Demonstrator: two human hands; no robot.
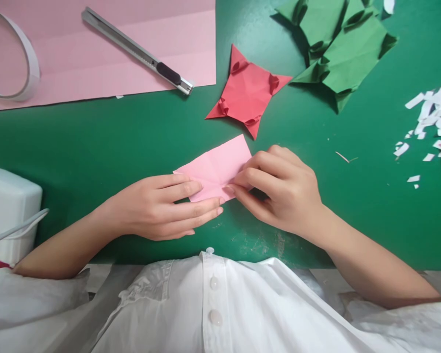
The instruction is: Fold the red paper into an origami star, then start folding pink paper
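Observation:
A small folded piece of pink paper (220,162) with crease lines lies in front of me over the green table, held between both hands. My left hand (165,208) is on its left and lower side, fingers stretched long, with some fingertips resting on the paper. From the right, my right hand (279,189) pinches the lower right edge between thumb and fingers. Just beyond the paper sits a red origami piece (247,92) with four pointed corners and curled folds.
Two green origami pieces (356,54) overlap at the upper right. White paper scraps (439,115) are scattered at the right. A utility knife (135,51) lies on a large pink sheet (191,39), near a white ring (31,66). A white box-like object (12,206) with a cable stands at left.

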